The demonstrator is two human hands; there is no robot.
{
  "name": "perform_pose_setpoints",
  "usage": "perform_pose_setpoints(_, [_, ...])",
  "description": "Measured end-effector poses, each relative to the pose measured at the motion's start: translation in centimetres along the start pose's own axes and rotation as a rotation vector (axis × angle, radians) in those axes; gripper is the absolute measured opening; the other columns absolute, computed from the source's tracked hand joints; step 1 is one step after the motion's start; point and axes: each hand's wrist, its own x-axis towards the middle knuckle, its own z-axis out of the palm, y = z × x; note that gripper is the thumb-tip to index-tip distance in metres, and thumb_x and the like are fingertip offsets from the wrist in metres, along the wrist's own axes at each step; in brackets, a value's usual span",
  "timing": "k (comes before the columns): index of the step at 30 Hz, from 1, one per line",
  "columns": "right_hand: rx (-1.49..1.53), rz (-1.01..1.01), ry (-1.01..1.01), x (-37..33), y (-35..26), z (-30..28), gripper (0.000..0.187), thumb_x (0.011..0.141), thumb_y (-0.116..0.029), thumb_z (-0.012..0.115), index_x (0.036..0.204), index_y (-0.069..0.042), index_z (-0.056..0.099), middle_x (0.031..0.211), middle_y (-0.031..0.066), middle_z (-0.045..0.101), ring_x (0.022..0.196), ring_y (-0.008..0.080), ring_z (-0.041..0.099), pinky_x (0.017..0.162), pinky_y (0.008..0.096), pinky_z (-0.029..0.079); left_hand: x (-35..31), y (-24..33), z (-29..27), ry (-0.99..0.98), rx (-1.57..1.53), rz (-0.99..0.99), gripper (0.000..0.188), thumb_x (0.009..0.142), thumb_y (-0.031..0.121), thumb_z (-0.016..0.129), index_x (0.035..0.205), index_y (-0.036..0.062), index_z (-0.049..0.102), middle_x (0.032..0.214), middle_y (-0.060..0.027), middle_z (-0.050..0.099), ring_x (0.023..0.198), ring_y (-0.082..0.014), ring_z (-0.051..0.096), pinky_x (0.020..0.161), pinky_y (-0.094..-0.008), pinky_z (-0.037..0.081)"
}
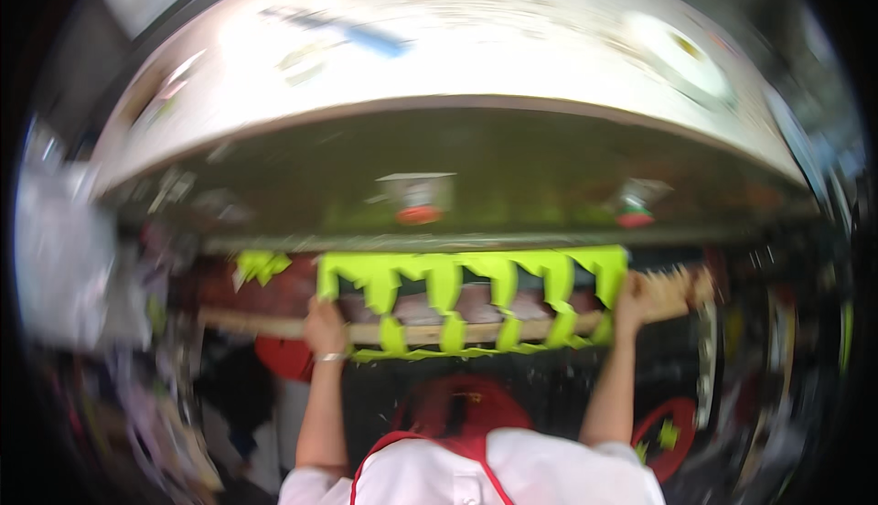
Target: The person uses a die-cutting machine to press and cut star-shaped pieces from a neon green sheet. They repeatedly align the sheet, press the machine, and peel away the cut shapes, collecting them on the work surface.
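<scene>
A bright yellow-green sheet with rows of jagged cut-out openings stretches between my two hands. Its material, cloth or paper, I cannot make out. My left hand, with a bracelet at the wrist, is closed on the left end. At the opposite end, my right hand grips the sheet's right edge. Dark and brownish surfaces show through the openings, along with a pale wooden strip. A small heap of yellow-green pieces lies left of the sheet. Motion blurs the fine detail of the fingers.
Beyond the sheet stands a pale worktable with a curved-looking front edge. On it lie a blue-handled tool and a round white object. A red basin with yellow-green scraps sits at lower right; another red object is at lower left.
</scene>
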Motion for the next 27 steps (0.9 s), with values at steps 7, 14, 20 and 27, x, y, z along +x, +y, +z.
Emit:
perform_pose_setpoints(7, [-0.121,-0.114,0.106,17.1,0.5,8.9,0.032,0.082,-0.031,0.07,0.086,0.0,0.068,0.077,0.017,0.067,0.067,0.0302,0.061,0.061,0.0411,0.05,12.3,10.3,9.2,0.116,0.04,0.16,0.019,0.088,0.023,0.051,0.084,0.0055,0.056,0.066,-0.0161,0.062,0.06,-0.0381,0.062,0.056,-0.0488,0.05])
perform_pose_setpoints(14, [-0.174,-0.729,0.309,21.1,-10.0,17.1,0.035,0.086,-0.035,0.062,0.09,0.0,0.065,0.086,0.0175,0.066,0.076,0.0338,0.062,0.071,0.0435,0.05,24.3,18.0,16.0,0.178,-0.316,0.278,0.02,0.093,0.019,0.048,0.08,0.0037,0.048,0.065,-0.0167,0.054,0.069,-0.0369,0.054,0.071,-0.0455,0.042])
perform_pose_setpoints(20, [-0.659,-1.097,0.462,11.7,-17.2,9.6,0.056,0.08,-0.047,0.07,0.108,0.002,0.062,0.09,0.0218,0.065,0.079,0.0359,0.063,0.07,0.0449,0.052,19.8,13.0,6.4,0.019,-0.573,0.155,0.022,0.095,0.022,0.047,0.091,0.0015,0.051,0.076,-0.0193,0.061,0.077,-0.0381,0.06,0.069,-0.0468,0.046])
perform_pose_setpoints(27, [-0.181,-1.149,0.176,11.1,-18.0,7.1,0.079,0.071,-0.049,0.078,0.121,0.007,0.054,0.098,0.0276,0.061,0.087,0.0427,0.06,0.076,0.0477,0.05,9.4,18.4,-7.7,0.415,-1.037,0.556,0.018,0.092,0.003,0.051,0.109,0.0018,0.05,0.087,-0.0112,0.058,0.076,-0.03,0.059,0.074,-0.0378,0.047])
